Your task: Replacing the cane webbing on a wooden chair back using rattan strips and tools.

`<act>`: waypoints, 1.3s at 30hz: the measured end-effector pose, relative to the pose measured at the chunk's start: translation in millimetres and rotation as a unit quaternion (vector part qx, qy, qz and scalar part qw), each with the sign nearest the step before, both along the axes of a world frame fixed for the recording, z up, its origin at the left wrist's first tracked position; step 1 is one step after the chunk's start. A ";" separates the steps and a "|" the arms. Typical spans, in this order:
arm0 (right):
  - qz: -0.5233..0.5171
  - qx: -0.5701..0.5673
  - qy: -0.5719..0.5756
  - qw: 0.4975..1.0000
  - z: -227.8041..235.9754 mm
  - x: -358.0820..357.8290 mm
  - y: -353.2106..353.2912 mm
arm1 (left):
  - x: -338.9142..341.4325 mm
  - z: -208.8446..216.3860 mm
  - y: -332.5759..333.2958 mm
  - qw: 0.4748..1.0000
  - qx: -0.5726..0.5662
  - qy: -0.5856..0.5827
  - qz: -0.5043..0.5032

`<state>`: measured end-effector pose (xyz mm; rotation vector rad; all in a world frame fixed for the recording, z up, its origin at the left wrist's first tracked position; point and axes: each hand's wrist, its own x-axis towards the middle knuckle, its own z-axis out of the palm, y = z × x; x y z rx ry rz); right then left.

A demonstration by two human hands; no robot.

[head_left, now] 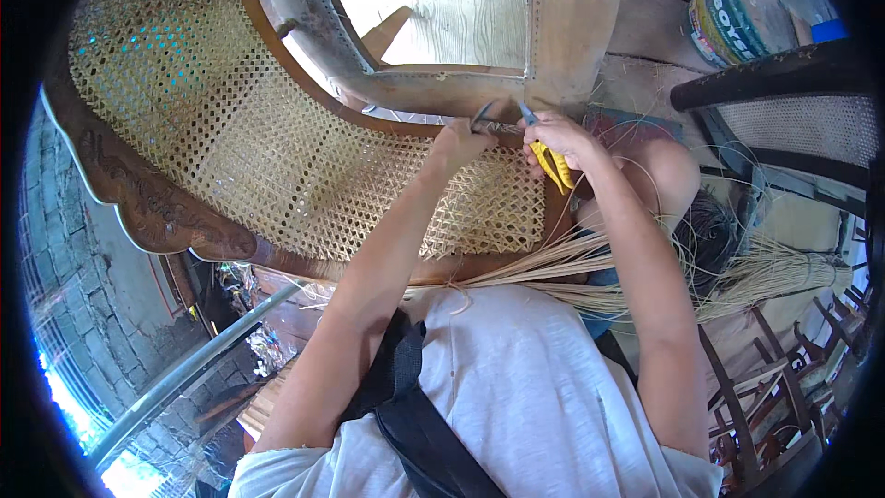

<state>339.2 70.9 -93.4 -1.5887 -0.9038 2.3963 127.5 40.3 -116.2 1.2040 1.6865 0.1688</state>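
A woven cane panel in a carved brown wooden frame lies across in front of me. My left hand is closed at its far edge, around a thin, dark, curved piece that I cannot identify. To the right, my right hand grips yellow-handled cutters, their narrow grey tip pointing away from me. Between the two hands shows a short, twisted-looking strip. Loose pale cane strands fan out from the panel's right end, under my right forearm.
Beyond the panel stands a bare wooden frame with small holes along its inner edge. A green and yellow bucket is at the far right, near a dark chair part. A cane bundle lies right; a metal pipe runs at left.
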 end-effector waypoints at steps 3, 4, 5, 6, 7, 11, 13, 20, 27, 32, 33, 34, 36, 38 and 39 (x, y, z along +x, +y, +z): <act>-0.004 -0.001 -0.017 1.000 -0.5 6.0 8.9 | 7.5 4.7 2.9 0.997 -0.013 0.054 -0.060; -0.003 0.004 -0.026 1.000 3.4 5.4 12.1 | 6.8 7.0 2.7 0.994 -0.035 0.072 -0.076; 0.000 0.010 -0.037 0.999 8.8 4.7 15.6 | 7.5 6.6 1.6 0.994 -0.036 0.074 -0.074; 0.002 0.010 -0.035 0.999 13.9 4.1 19.1 | 10.0 6.6 0.5 0.989 -0.033 0.126 -0.075; 0.000 0.017 -0.036 0.999 18.2 6.5 21.2 | 14.8 8.1 -0.9 0.981 -0.031 0.175 -0.077; -0.007 0.046 -0.040 0.998 33.6 10.1 31.7 | 25.7 18.3 -8.1 0.967 -0.005 0.215 -0.138; -0.004 0.091 -0.027 0.996 50.7 8.9 41.8 | 34.1 21.8 -14.0 0.961 0.029 0.242 -0.132; -0.092 0.320 0.056 0.941 212.6 41.3 14.0 | -7.7 36.6 -19.1 0.996 0.020 -0.074 0.052; -0.020 0.433 -0.239 0.869 186.3 139.0 -61.7 | 37.8 121.4 -47.9 0.986 -0.066 -0.151 -0.021; 0.192 0.451 -0.453 0.745 145.1 113.8 -65.9 | 78.5 115.5 -84.8 0.960 -0.067 -0.266 -0.046; 0.224 0.467 -0.487 0.703 146.5 111.1 -65.0 | 79.3 120.1 -89.3 0.953 -0.038 -0.299 -0.023; 0.222 0.470 -0.490 0.699 150.2 112.8 -63.0 | 79.4 127.6 -91.4 0.943 -0.009 -0.332 -0.001; 0.163 0.534 -0.503 0.660 157.2 122.2 -56.5 | 68.9 139.0 -93.3 0.928 -0.006 -0.372 0.006; 0.078 0.530 -0.484 0.692 166.4 157.0 -40.7 | 58.8 147.7 -96.2 0.942 -0.036 -0.329 -0.047; 0.075 0.572 -0.527 0.624 175.4 189.6 -30.8 | 58.6 145.2 -102.2 0.952 0.013 -0.280 -0.120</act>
